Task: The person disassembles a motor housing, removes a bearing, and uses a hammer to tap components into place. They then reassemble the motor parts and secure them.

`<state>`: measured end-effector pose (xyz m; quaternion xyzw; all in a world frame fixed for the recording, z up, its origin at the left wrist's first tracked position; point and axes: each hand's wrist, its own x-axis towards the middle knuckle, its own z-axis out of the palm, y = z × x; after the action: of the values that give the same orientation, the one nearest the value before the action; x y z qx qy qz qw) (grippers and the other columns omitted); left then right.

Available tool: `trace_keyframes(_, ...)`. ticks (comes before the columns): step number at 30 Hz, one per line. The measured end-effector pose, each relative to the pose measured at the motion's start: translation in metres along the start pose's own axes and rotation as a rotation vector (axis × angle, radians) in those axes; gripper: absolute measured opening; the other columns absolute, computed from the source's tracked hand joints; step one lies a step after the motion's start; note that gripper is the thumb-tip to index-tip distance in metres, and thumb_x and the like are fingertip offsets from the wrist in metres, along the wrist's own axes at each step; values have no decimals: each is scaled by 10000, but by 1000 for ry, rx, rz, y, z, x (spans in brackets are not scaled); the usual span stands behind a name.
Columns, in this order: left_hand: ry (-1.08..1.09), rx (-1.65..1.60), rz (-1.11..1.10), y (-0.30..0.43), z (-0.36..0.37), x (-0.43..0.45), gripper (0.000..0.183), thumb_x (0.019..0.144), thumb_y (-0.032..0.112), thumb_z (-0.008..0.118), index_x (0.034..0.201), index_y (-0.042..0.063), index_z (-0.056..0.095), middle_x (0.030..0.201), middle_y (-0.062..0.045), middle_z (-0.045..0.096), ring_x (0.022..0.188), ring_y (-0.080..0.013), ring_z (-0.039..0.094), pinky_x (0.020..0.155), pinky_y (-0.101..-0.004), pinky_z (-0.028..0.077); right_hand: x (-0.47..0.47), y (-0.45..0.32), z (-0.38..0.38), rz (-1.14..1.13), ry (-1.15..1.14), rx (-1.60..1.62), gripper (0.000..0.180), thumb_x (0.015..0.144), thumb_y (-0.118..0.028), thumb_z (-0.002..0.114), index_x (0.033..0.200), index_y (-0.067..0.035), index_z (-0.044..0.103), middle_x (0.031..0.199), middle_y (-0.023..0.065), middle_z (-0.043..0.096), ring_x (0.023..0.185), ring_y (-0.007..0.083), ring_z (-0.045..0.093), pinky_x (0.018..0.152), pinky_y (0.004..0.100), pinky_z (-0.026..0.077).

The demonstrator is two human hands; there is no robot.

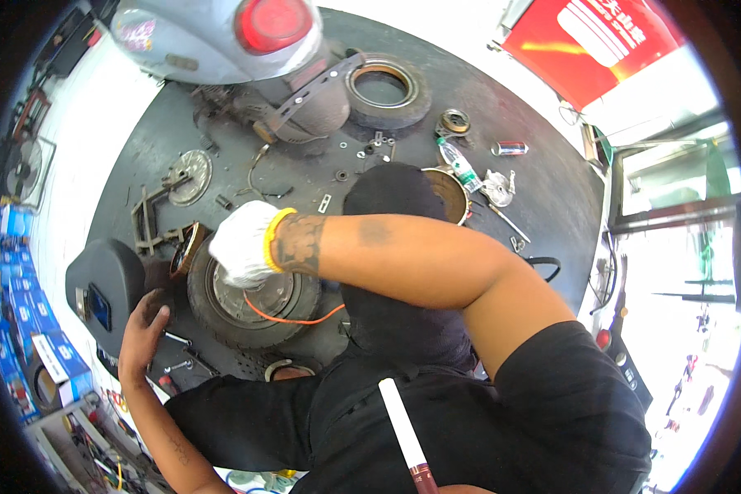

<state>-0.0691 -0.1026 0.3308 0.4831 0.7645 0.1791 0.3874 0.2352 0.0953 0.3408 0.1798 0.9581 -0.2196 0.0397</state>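
Note:
My right hand (pixel 245 244), in a white work glove with a yellow cuff, is over the metal hub (pixel 272 296) of a scooter wheel with a black tyre (pixel 234 324). Its fingers are turned away and hidden, so whether they grip anything cannot be told. An orange cable or hose (pixel 302 320) runs from the hub towards my leg. My bare left hand (pixel 143 333) is left of the tyre with its thumb apart from the fingers, and I see nothing held. Beside it is a black padded seat (pixel 108 265) with a phone (pixel 100 307) on top. A copper-wound motor stator (pixel 186 250) leans by the tyre.
Wrenches (pixel 178 338) lie near my left forearm. Ahead stands a grey scooter (pixel 197 43) beside a loose tyre (pixel 386 114). A plastic bottle (pixel 460 163), a can (pixel 509 148), a brake plate (pixel 190 178) and small hardware lie on the floor. A cigarette (pixel 401 420) juts into the foreground.

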Motion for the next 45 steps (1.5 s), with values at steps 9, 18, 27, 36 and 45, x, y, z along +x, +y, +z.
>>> trace_keyframes(9,-65,-74,-91,-3,1,-1,585,1111,271,673,1599,-6,506,1377,-126,663,1160,-200,638,1007,-353,531,-9,-70,47,39,386,250,337,891,-378,721,966,-60,807,962,190,791,915,371,776,826,513,553)
trace_keyframes(18,-110,-65,-123,-7,0,2,605,1112,313,674,1608,12,505,1400,-105,654,1154,-194,644,956,-349,538,-9,-62,68,-109,89,94,258,807,-261,731,911,-65,861,845,170,805,808,343,790,679,515,555)
trace_keyframes(27,-85,-80,-154,-13,2,3,658,1100,364,691,1619,10,496,1395,-103,661,1177,-200,642,959,-362,549,-25,-62,62,-144,46,43,248,807,-260,719,901,-86,868,834,161,806,788,326,792,663,505,563)
trace_keyframes(36,-92,-25,-149,7,11,-3,637,1098,359,699,1586,-14,529,1412,-155,696,1266,-231,659,1098,-372,515,-39,-52,57,-88,-38,121,370,937,-400,723,1064,-55,766,981,181,784,955,371,782,872,508,591)
trace_keyframes(45,-78,-31,-159,14,8,-7,626,1105,343,691,1588,-17,520,1337,-173,722,1201,-217,678,1064,-369,533,-61,-48,83,-239,26,146,281,919,-283,687,936,-29,805,859,200,786,812,383,791,733,501,604)
